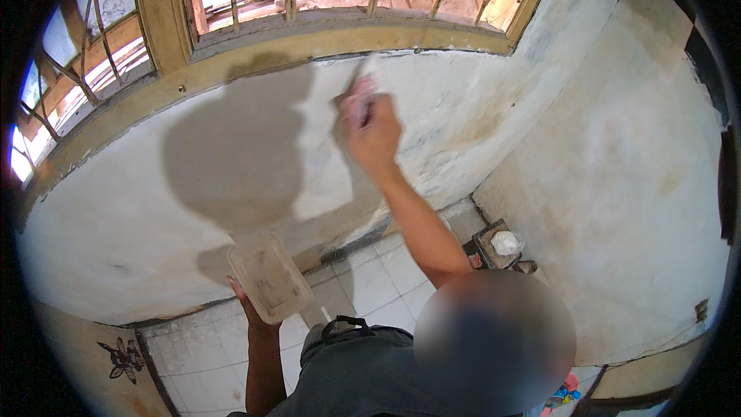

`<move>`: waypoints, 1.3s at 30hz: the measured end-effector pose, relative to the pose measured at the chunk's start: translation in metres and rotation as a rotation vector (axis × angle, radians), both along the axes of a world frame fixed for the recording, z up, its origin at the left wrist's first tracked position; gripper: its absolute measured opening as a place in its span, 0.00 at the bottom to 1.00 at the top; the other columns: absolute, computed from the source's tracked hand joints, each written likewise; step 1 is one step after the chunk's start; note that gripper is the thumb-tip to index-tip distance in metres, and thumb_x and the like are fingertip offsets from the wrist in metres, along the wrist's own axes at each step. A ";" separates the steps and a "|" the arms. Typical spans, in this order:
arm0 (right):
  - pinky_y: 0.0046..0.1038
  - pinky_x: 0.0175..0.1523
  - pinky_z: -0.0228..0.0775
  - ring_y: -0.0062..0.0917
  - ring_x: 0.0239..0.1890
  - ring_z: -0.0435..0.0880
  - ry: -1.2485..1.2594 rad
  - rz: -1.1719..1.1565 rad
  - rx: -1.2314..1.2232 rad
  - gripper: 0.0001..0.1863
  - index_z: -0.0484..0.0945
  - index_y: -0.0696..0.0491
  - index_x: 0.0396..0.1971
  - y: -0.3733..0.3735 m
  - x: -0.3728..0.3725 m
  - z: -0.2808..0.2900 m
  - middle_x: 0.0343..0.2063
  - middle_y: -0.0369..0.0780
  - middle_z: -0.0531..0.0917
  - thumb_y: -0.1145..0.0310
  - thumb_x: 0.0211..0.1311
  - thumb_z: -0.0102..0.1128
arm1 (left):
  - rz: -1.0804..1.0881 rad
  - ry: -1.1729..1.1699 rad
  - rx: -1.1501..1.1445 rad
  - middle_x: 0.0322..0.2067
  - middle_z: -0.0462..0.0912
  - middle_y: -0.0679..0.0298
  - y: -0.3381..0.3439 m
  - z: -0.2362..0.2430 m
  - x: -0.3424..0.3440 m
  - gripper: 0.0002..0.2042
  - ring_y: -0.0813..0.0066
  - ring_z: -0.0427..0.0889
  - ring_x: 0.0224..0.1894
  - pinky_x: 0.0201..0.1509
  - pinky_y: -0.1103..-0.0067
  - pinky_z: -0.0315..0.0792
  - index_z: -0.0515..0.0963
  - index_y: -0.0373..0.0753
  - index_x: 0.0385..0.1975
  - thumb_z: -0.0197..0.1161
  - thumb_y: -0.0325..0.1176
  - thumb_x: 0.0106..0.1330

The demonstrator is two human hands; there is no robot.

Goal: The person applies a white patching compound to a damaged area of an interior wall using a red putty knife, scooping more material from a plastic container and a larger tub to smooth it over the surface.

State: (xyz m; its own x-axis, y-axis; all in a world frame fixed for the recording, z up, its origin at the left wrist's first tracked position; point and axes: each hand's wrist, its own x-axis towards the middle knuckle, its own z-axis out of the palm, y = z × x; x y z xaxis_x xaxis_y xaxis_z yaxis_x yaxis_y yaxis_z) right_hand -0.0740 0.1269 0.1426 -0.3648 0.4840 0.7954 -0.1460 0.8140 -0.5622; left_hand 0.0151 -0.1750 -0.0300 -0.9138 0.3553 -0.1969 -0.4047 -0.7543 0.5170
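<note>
My left hand (245, 303) holds up a shallow, rectangular, see-through plastic container (272, 282) by its left side and underside. Pale smears mark the inside of the container. Higher up, at the white wall (432, 100) just below the window frame, my right hand (373, 131) is closed around a small pinkish hand tool (360, 96). The tool is blurred and partly hidden by my fingers, so its exact kind cannot be made out. Its upper end points at the wall's top edge under the frame.
A yellowish wooden window frame (309, 48) with metal bars runs along the top. White floor tiles (384, 270) lie below. Near the right corner, a white bag (507, 243) rests on a dark box (494, 233). A second, stained wall (610, 177) stands on the right.
</note>
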 end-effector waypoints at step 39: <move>0.35 0.29 0.65 0.35 0.28 0.74 0.166 0.107 0.692 0.14 0.73 0.52 0.38 -0.037 -0.007 -0.051 0.32 0.41 0.77 0.72 0.50 0.63 | -0.077 -0.037 0.005 0.59 0.67 0.58 -0.080 -0.018 -0.017 0.44 0.56 0.69 0.58 0.58 0.56 0.69 0.58 0.47 0.65 0.43 0.74 0.56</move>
State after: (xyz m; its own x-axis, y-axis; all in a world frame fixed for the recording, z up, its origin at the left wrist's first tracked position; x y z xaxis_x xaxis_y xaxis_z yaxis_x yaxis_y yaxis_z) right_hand -0.0809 0.0895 0.0916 -0.2297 -0.1828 0.9559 -0.2835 0.9522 0.1139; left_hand -0.0023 -0.2549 -0.0481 -0.8759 0.4254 -0.2279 -0.4803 -0.7230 0.4966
